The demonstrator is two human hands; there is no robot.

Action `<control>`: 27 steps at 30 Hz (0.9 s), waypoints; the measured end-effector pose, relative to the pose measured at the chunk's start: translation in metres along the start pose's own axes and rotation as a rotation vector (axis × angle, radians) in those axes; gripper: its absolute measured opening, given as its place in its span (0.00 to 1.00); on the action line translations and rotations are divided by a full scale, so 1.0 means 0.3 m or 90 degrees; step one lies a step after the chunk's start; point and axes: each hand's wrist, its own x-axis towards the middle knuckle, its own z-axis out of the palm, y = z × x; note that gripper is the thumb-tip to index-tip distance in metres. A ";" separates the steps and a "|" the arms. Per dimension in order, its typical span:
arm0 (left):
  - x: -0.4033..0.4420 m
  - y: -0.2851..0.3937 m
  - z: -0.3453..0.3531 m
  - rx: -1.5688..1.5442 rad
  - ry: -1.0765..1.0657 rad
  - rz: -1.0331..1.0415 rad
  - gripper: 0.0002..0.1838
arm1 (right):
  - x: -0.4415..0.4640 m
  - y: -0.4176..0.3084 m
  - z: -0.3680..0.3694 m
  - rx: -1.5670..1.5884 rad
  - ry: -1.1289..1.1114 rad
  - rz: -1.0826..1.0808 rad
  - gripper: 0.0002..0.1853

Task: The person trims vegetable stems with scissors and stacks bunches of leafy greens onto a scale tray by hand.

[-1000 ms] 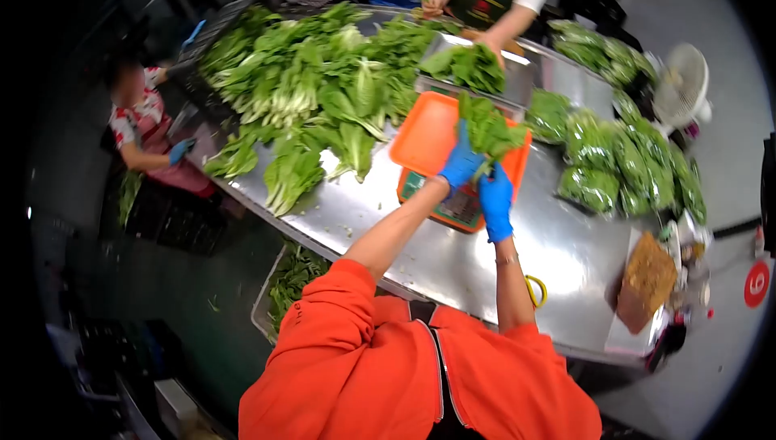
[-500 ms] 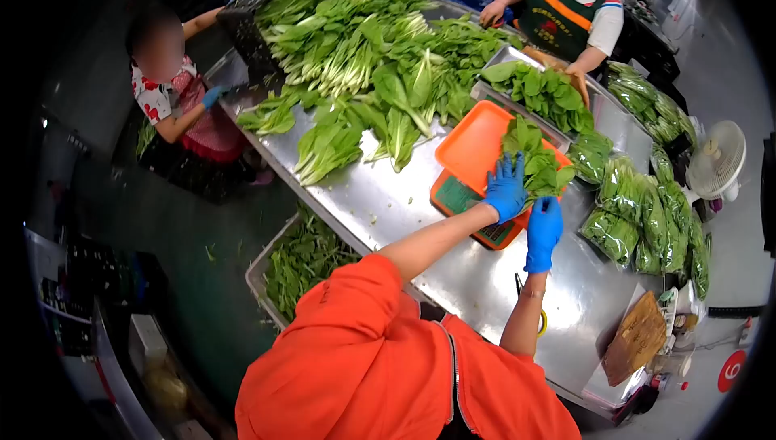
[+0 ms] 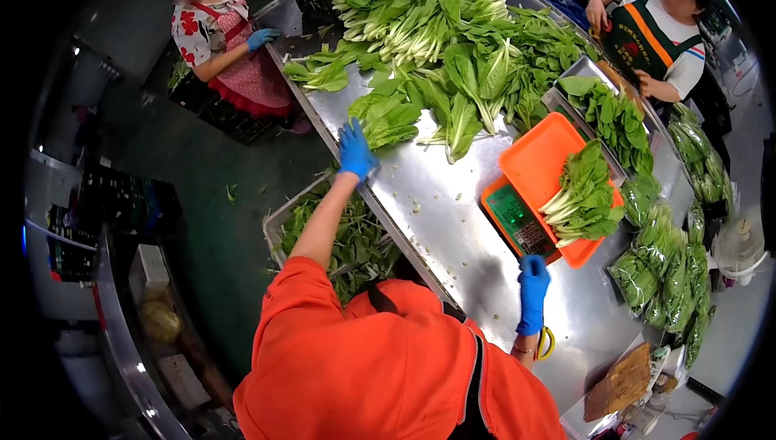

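Note:
My left hand (image 3: pixel 356 150), in a blue glove, has its fingers spread at the lower edge of a bunch of leafy greens (image 3: pixel 383 116) near the table's left edge. My right hand (image 3: pixel 532 293), also gloved in blue, is closed over the metal table, below the scale; whatever it may hold is too small to make out. A bundle of greens (image 3: pixel 585 196) lies in the orange tray (image 3: pixel 540 153), which rests on an orange scale with a green display (image 3: pixel 510 209). Yellow-handled scissors (image 3: pixel 546 344) lie beside my right wrist.
A large heap of greens (image 3: pixel 420 15) covers the table's far side. Bagged greens (image 3: pixel 659 270) lie at the right, near a white fan (image 3: pixel 739 247). A metal tray (image 3: pixel 592 72) holds more leaves. Two people stand across and left. A bin of greens (image 3: pixel 276 234) sits below the table edge.
The bundle has been let go and now lies in the orange tray. My left hand has moved left to the other greens. My right hand has drawn back below the scale. The view has shifted.

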 end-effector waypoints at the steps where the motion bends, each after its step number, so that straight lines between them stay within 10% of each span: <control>1: 0.029 -0.034 -0.022 -0.006 -0.034 -0.006 0.65 | 0.007 0.026 0.075 -0.032 -0.032 -0.054 0.06; 8: 0.252 -0.118 0.038 -0.027 -0.134 0.052 0.67 | -0.027 0.065 0.276 -0.144 -0.179 -0.073 0.06; 16: 0.229 -0.116 0.092 0.037 -0.001 0.107 0.41 | -0.288 0.348 -0.274 -0.677 0.169 0.003 0.18; 22: 0.072 -0.037 -0.082 -1.250 -0.366 -0.202 0.20 | -0.351 0.384 -0.314 -0.634 0.154 -0.102 0.27; 27: -0.018 0.036 -0.086 -1.635 -0.584 -0.128 0.26 | -0.313 0.354 -0.323 -0.685 0.146 0.010 0.29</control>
